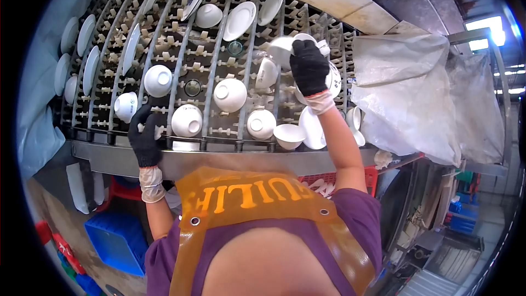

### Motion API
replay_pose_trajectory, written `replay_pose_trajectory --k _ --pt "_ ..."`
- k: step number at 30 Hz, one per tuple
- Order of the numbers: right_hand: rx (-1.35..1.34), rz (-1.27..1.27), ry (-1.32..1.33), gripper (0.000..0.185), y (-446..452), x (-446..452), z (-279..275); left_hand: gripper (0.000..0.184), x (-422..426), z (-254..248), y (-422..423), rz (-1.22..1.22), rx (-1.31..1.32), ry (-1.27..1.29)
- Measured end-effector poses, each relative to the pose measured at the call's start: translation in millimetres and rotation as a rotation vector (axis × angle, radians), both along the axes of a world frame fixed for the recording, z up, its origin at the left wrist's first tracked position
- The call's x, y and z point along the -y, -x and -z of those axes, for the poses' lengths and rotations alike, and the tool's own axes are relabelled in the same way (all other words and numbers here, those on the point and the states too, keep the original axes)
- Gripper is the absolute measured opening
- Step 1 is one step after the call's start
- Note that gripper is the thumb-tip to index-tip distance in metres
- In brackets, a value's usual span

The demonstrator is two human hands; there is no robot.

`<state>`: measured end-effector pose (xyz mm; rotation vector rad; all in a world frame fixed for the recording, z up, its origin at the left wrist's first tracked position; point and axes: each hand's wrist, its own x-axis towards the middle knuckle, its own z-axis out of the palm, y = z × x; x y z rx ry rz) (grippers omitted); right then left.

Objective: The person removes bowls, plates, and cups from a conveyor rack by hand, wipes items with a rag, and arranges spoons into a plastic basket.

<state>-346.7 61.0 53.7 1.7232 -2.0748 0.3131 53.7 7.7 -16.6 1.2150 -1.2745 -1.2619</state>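
Observation:
My right hand [309,66], in a black glove with a white cuff, has its fingers closed at the edge of a white dish [281,51] over the right part of the rack. More white dishes lie under and beside it. My left hand [145,134], gloved the same way, is at the rack's front edge, with a white bowl [126,106] next to its fingertips. What its curled fingers hold, if anything, is too small to make out. Upturned bowls [229,95] and leaning white plates [239,21] sit among the pegs of the conveyor rack [219,131].
A metal ledge [246,160] runs along the rack's front. Translucent plastic sheeting [405,98] hangs at the right end. Below the ledge are a blue crate [116,241] at the left and a red basket [370,180] behind my right arm.

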Motion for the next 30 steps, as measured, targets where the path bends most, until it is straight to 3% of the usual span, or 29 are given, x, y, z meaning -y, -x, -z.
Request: replay_pose_trajectory --k 1,2,4,5,8,9,10,12,14,16,17,18,20,22,24,30 --pt "-0.193 -0.084 0.083 0.007 -1.5 7.4 2.2 0.025 -5.4 0.6 0.3 -0.053 -0.062 0.000" --pt "-0.237 -0.272 0.150 0.009 5.9 9.3 10.5 0.024 -7.5 3.8 -2.8 -0.081 0.019 0.057" --pt "-0.114 -0.189 -0.130 0.013 16.4 11.4 35.4 0.022 -13.6 3.7 -8.1 -0.089 0.171 0.221" --pt "-0.013 -0.129 -0.180 0.027 29.4 14.1 41.7 0.020 -15.9 11.3 -12.2 -0.133 0.162 0.171" --pt "-0.119 0.105 -0.194 0.042 66.1 30.4 53.9 0.019 -25.4 1.0 -5.9 -0.171 0.224 0.265" --pt "-0.052 0.124 -0.321 0.053 76.7 32.8 55.8 0.019 -26.2 3.5 -5.8 -0.181 0.265 0.270" --pt "-0.027 -0.023 -0.207 0.051 82.9 34.1 58.8 0.019 -27.3 4.9 -5.7 -0.188 0.310 0.278" --pt "0.180 0.193 -0.656 0.052 80.7 47.5 29.9 0.019 -30.5 13.9 -16.3 -0.188 0.459 0.400" --pt "0.478 0.060 -0.445 0.055 89.8 46.6 -2.9 0.019 -37.7 21.6 -28.9 -0.232 0.433 0.379" --pt "0.741 -0.261 -0.154 0.058 155.6 56.9 45.6 0.018 -49.9 20.5 -36.5 -0.321 0.547 0.314" --pt "0.926 -0.198 -0.107 0.062 186.3 63.8 73.6 0.018 -53.6 25.9 -39.2 -0.364 0.478 0.316" --pt "1.044 0.016 -0.196 0.069 178.0 59.5 42.8 0.018 -56.8 27.4 -38.3 -0.360 0.477 0.312" --pt "0.602 0.395 -0.287 0.074 178.5 60.1 31.1 0.018 -57.7 26.3 -33.3 -0.415 0.565 0.346" --pt "0.331 0.370 -0.281 0.086 200.8 64.0 80.1 0.020 -58.1 21.7 -25.9 -0.404 0.551 0.375" --pt "0.555 0.541 -0.456 0.091 191.5 75.3 71.0 0.021 -60.6 20.5 -24.5 -0.378 0.607 0.367" --pt "0.400 0.353 -0.579 0.084 183.0 102.0 27.1 0.022 -66.3 20.1 -14.5 -0.380 0.615 0.301"
